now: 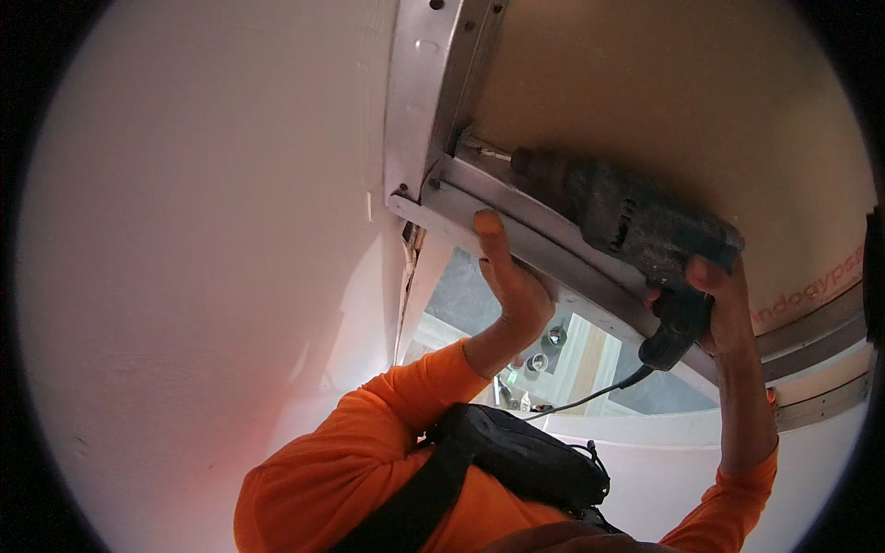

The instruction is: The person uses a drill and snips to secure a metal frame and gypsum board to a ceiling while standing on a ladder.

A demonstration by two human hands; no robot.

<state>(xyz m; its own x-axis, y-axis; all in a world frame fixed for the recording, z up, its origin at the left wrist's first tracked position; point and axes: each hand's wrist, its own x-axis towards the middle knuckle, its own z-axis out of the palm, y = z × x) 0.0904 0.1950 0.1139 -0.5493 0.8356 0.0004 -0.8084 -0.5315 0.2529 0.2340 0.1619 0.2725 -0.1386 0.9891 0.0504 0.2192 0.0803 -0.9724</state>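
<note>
Your right hand (pixel 710 300) is wrapped around the handle of the drill (pixel 636 217), which lies on its side at the right of the frame with its nose pointing far left. Your left hand (pixel 518 290) is braced against the metal rail (pixel 590 286), thumb up across its face; the other fingers are hard to make out, so I cannot tell whether they close around it. The bit (pixel 495 151) reaches into the corner where the rail meets the metal post (pixel 419 92), in front of the brown board (pixel 645 74). The shade there hides whether the tip has gone into the metal.

You look to be at the drilling or fastening step, with the left hand steadying the rail. The next move probably calls for steady pressure along the line of the bit, the drill kept square to the post and the left thumb well clear of the tip. The drill body sits close over the rail, so watch that it does not tip the bit off line. Mind the cord (pixel 590 398) too, running near and left past your black bag (pixel 521 461)
</note>
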